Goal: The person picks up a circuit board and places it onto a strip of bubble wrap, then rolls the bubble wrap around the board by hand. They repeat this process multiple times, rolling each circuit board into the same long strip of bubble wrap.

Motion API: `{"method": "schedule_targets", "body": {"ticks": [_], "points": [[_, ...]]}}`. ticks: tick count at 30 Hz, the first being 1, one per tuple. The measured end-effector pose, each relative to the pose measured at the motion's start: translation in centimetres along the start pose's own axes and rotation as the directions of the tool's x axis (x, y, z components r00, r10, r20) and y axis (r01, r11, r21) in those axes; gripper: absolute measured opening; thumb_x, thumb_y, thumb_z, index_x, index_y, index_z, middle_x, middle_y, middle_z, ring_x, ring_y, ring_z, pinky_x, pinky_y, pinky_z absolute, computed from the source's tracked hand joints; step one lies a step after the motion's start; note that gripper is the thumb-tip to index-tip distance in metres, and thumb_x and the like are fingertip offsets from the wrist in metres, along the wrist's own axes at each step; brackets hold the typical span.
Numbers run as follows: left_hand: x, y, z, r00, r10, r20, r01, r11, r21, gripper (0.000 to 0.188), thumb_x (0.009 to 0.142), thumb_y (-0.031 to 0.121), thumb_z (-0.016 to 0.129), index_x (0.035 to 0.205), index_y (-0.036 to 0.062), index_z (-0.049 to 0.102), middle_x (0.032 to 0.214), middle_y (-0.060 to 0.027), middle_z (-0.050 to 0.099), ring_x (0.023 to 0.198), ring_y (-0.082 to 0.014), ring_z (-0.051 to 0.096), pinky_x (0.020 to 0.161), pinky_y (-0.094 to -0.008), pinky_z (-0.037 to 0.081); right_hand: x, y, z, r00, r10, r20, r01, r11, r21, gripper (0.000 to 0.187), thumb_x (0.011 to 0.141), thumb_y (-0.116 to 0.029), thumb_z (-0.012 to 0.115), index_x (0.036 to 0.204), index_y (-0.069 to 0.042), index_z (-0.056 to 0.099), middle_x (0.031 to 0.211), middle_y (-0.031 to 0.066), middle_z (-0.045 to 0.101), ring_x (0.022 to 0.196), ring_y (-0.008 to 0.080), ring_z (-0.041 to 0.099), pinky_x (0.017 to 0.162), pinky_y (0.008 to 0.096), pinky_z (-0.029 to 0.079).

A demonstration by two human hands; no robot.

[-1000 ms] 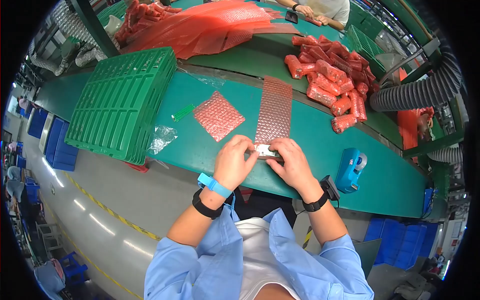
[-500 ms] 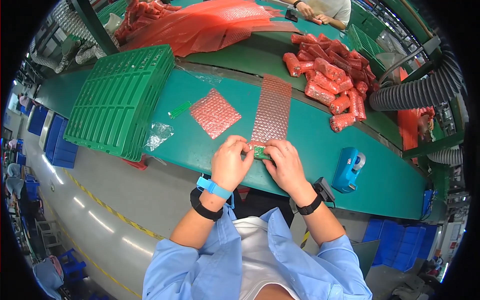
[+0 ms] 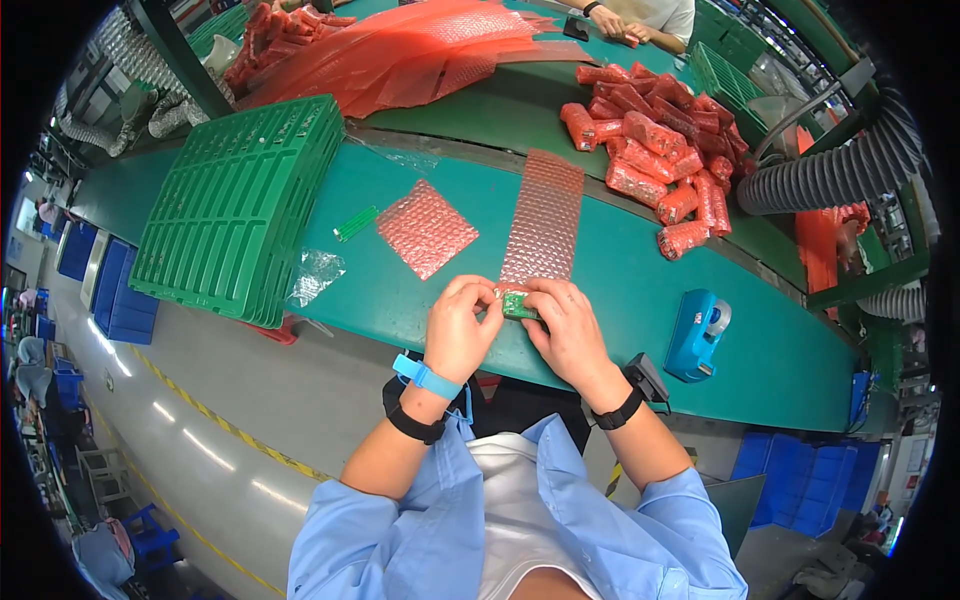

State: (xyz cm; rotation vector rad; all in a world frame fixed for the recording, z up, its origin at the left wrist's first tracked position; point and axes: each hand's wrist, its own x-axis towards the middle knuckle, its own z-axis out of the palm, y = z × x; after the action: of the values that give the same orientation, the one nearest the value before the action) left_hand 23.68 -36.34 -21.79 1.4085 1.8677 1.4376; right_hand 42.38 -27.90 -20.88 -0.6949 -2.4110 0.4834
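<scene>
A small green circuit board (image 3: 517,306) sits at the near end of a long strip of red bubble wrap (image 3: 543,215) on the green tabletop. My left hand (image 3: 463,325) is closed on the board's left end, where the wrap's near edge meets it. On the other side, my right hand (image 3: 564,328) has its fingers closed over the board's right end. Fingers partly cover the board. To the left lies a square piece of red bubble wrap (image 3: 428,230), and beside it a few thin green strips (image 3: 355,223).
Stacked green plastic trays (image 3: 235,205) stand at the left. A blue tape dispenser (image 3: 697,338) is at the right, near a small black device (image 3: 648,380). Red-wrapped bundles (image 3: 655,140) are piled beyond, beside a grey hose (image 3: 835,175). Across the table, a person's hands (image 3: 622,28) hold something red.
Both hands stay on the board at the wrap's near end, with only slight finger movement. The whole view has shifted a little.
</scene>
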Motion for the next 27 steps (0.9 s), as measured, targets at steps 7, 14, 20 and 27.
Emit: {"method": "schedule_targets", "body": {"ticks": [7, 14, 20, 27], "points": [[0.2, 1.0, -0.2, 0.998, 0.064, 0.001, -0.064, 0.998, 0.027, 0.008, 0.094, -0.004, 0.078, 0.094, -0.0041, 0.071, 0.113, -0.0149, 0.078, 0.089, -0.0238, 0.079, 0.08, -0.0339, 0.067, -0.1, -0.4, 0.4, 0.999, 0.036, -0.001, -0.036, 0.999, 0.03, 0.046, 0.082, 0.001, 0.087, 0.121, -0.005, 0.065, 0.142, 0.0177, 0.07, 0.129, 0.0426, 0.067, 0.107, 0.0515, 0.057], [0.1, 0.6, -0.4, 0.997, 0.065, -0.03, -0.065, 0.998, -0.002, 0.015, 0.092, 0.0, 0.084, 0.1, -0.003, 0.072, 0.112, -0.0146, 0.077, 0.092, -0.024, 0.079, 0.082, -0.0344, 0.067, 0.0, -0.8, 0.6, 0.999, 0.047, -0.019, -0.046, 0.998, 0.038, 0.048, 0.082, 0.003, 0.085, 0.123, -0.004, 0.063, 0.14, 0.0175, 0.071, 0.128, 0.0428, 0.067, 0.108, 0.0513, 0.057], [0.0, 1.3, -0.5, 0.999, 0.039, 0.007, -0.04, 0.996, 0.078, 0.023, 0.09, 0.003, 0.089, 0.106, -0.0031, 0.072, 0.113, -0.0143, 0.076, 0.096, -0.0243, 0.079, 0.083, -0.0347, 0.066, -0.3, -0.6, 0.8, 0.998, 0.067, -0.023, -0.065, 0.997, 0.048, 0.048, 0.082, 0.003, 0.085, 0.125, -0.004, 0.063, 0.14, 0.0177, 0.07, 0.129, 0.0429, 0.067, 0.108, 0.0516, 0.056], [0.2, 2.4, 1.3, 1.0, 0.014, 0.027, -0.014, 1.0, -0.008, 0.027, 0.092, 0.004, 0.089, 0.114, -0.004, 0.076, 0.115, -0.0146, 0.076, 0.096, -0.0239, 0.08, 0.085, -0.0343, 0.067, -0.2, -0.5, -1.4, 0.992, 0.126, -0.025, -0.124, 0.99, 0.071, 0.049, 0.085, -0.001, 0.085, 0.129, -0.004, 0.064, 0.141, 0.0182, 0.07, 0.131, 0.0431, 0.065, 0.109, 0.0517, 0.056]]}}
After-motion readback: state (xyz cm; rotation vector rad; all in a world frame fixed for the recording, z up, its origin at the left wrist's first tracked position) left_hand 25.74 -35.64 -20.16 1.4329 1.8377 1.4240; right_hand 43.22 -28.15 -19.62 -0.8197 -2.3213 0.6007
